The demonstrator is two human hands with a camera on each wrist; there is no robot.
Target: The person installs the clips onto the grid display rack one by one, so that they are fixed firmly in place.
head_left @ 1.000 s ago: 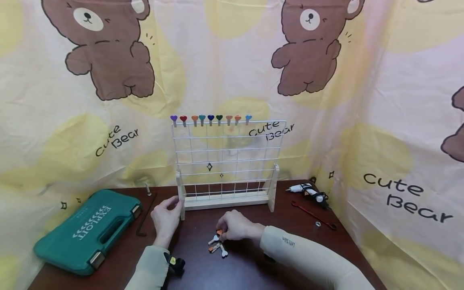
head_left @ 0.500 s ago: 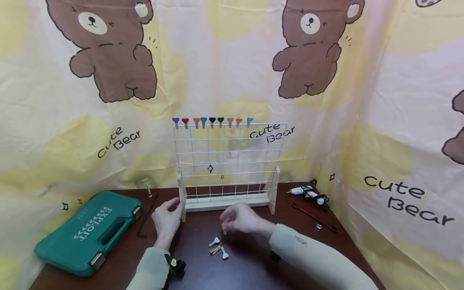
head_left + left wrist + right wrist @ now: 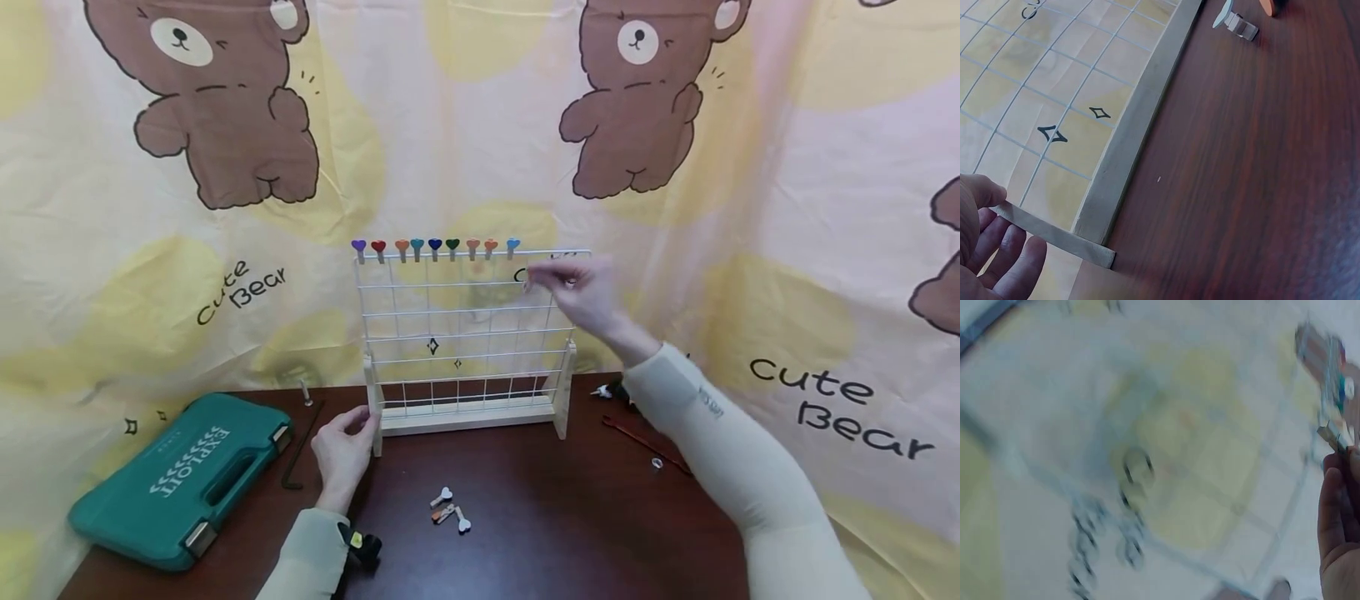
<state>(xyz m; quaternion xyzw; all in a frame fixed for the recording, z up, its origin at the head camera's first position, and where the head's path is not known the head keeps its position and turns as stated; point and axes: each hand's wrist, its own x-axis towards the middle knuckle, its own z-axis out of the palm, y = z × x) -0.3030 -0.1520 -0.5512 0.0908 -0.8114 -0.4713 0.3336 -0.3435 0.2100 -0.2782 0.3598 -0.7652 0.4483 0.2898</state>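
Observation:
A white wire grid point(image 3: 468, 333) stands in a wooden stand point(image 3: 468, 421), with several heart-topped mini clothespins point(image 3: 435, 247) clipped along its top wire. My left hand point(image 3: 345, 450) pinches the stand's left upright point(image 3: 1054, 234) between thumb and fingers. Raised before the grid's upper right part is my right hand point(image 3: 581, 300), blurred in the head view. A small wooden clothespin point(image 3: 1333, 437) pokes out from the right fingertips in the right wrist view; its heart is hidden. More loose clothespins point(image 3: 452, 510) lie on the table, two with white hearts.
A green tool case point(image 3: 180, 479) lies at the left, beside a black hex key point(image 3: 300, 454) and an upright bolt point(image 3: 306, 392). To the right are a red wrench point(image 3: 637, 440), a small ring point(image 3: 657, 463) and a glue gun point(image 3: 603, 391), partly behind the right arm.
My right hand has picked an orange-hearted clothespin from the pile and risen up and right to the grid's upper right. My left hand stays at the upright.

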